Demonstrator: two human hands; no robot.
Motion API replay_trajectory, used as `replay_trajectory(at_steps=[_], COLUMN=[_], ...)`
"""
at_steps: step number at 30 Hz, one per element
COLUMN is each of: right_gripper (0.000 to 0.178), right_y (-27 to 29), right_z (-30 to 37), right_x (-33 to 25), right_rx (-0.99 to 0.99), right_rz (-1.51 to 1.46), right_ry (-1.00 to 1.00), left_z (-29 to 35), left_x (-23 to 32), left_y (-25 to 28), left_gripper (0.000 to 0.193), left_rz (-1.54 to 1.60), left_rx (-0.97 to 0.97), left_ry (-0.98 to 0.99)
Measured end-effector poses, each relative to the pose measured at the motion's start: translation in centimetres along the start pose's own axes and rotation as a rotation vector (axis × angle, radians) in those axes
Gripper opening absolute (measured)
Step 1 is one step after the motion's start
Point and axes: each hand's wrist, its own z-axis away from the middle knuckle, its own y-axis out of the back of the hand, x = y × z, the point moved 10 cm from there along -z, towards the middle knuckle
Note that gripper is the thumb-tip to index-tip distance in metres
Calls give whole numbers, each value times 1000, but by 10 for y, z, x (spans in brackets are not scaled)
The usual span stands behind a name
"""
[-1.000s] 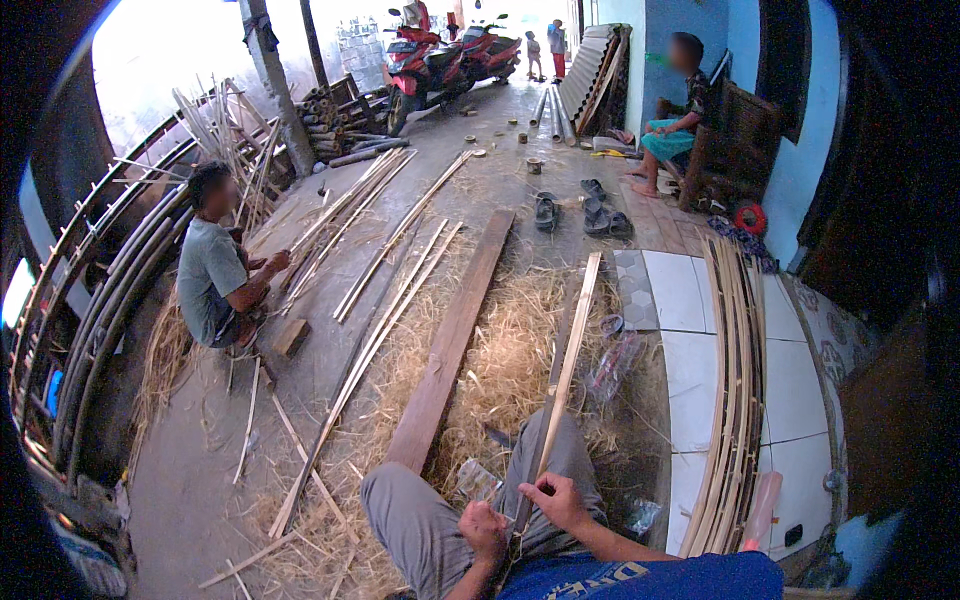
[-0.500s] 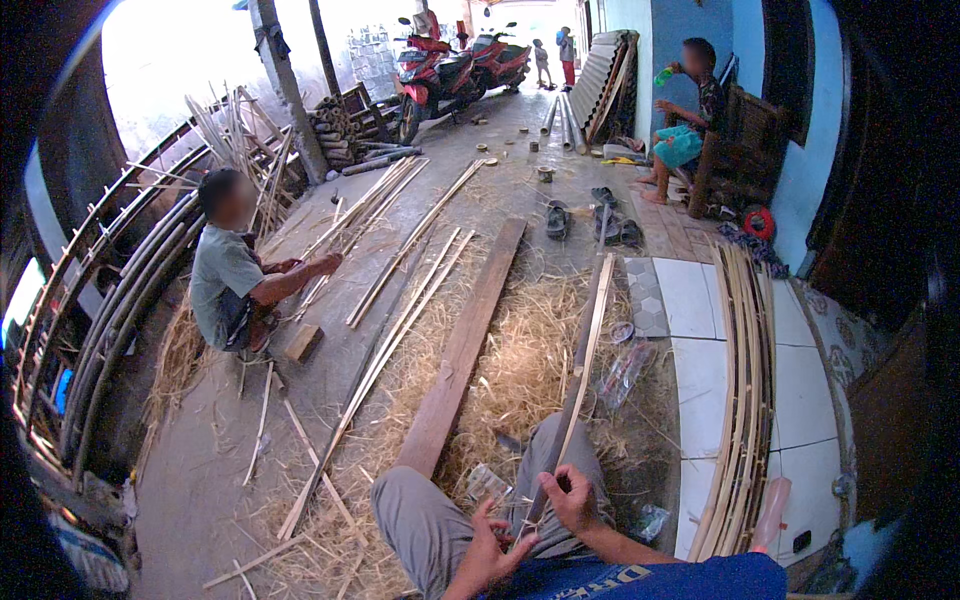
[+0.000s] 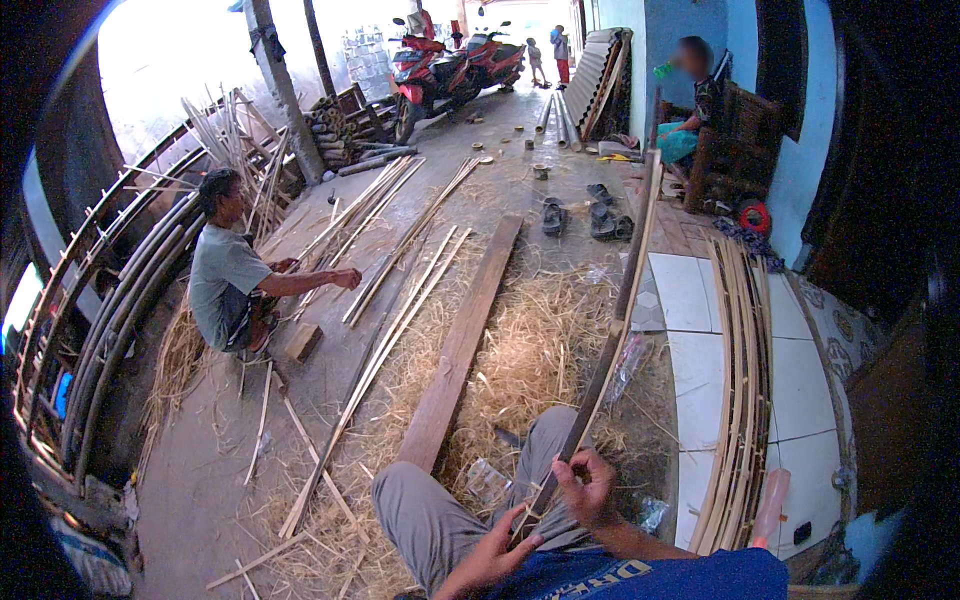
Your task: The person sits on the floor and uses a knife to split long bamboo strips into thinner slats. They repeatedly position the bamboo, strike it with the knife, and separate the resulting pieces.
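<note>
A long bamboo strip [image 3: 594, 392], dark on its outer face and pale along one edge, slants up and away from my lap to the right. My right hand [image 3: 588, 487] pinches it above my thigh, thumb and fingers closed around it. Lower down, my left hand [image 3: 497, 558] holds the near end, with a few thin fibres showing by its fingers. Beyond my knees a brown wooden plank [image 3: 462, 345] lies lengthwise, its near end beside my left knee. Pale bamboo shavings [image 3: 535, 350] are heaped around the plank.
A co-worker [image 3: 230, 270] squats at left among long split strips [image 3: 390, 350]. Bundled bamboo strips [image 3: 735, 400] lie on white tiles at right. Sandals [image 3: 555, 216], a clear plastic cup [image 3: 488, 482] and a wood block [image 3: 303, 342] are around. Another person [image 3: 690, 110] sits far right; motorbikes [image 3: 430, 75] stand behind.
The bamboo strip's far end has risen and swung to the right, and my hands still hold its near part. The co-worker's arm has reached farther right.
</note>
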Motion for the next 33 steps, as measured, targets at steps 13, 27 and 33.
replay_trajectory(at_steps=[13,27,33], right_gripper=[132,58,23], right_y=[32,-31,94], right_z=[6,54,15], right_x=[-34,-8,50], right_rx=[28,-220,347], right_rz=[-366,-106,-743], right_ry=[113,-70,-386], left_z=[-44,-110,-122], left_x=[122,280,281], left_y=[-21,-73,-55], left_gripper=[35,35,33], left_rz=[-387,-132,-103], left_rx=[-23,-3,114], left_ry=[-441,-762,-1016])
